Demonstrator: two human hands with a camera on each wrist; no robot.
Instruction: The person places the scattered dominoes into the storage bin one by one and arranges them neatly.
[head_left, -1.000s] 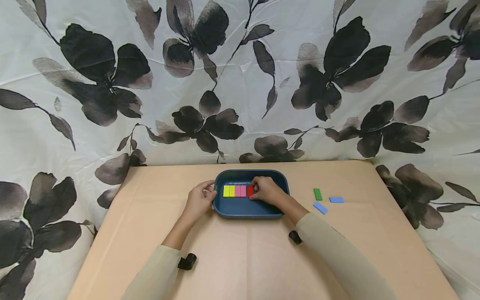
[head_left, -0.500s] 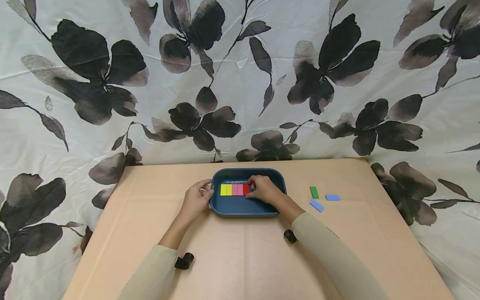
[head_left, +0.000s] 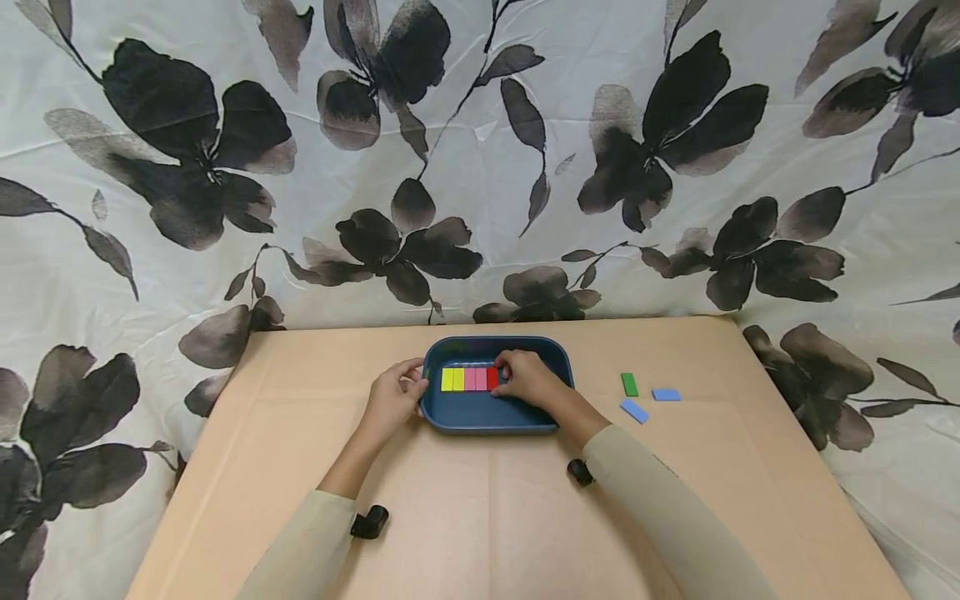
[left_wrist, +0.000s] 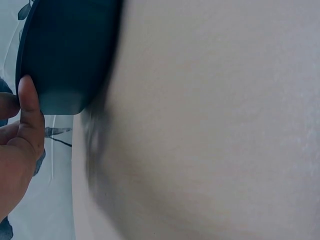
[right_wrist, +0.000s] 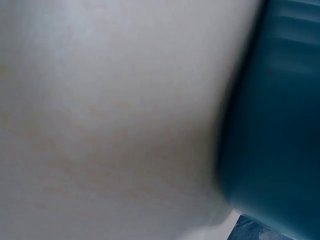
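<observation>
A dark blue tray [head_left: 487, 421] lies near the table's far edge. My left hand [head_left: 393, 396] grips its left rim; in the left wrist view the thumb [left_wrist: 29, 95] lies against the outer wall. Inside, a row of small flat tiles runs left to right: yellow tiles [head_left: 452, 380], pink tiles [head_left: 475, 380], then a red tile [head_left: 492, 379] against the pink ones. My right hand [head_left: 528, 381] reaches over the tray's right side and pinches the red tile, its fingers covering part of it. In the right wrist view only the tray's wall [right_wrist: 280, 125] and the tabletop show.
Right of the tray, on the tan tabletop [head_left: 487, 517], lie a green tile [head_left: 629, 384] and two blue tiles, one straight [head_left: 666, 395] and one slanted [head_left: 633, 411]. A floral cloth [head_left: 517, 192] hangs behind the table.
The red tile has shifted slightly left, closing a thin gap to the pink tiles, with my right fingers still on it. My left hand keeps its grip on the tray. The head view has shifted slightly.
</observation>
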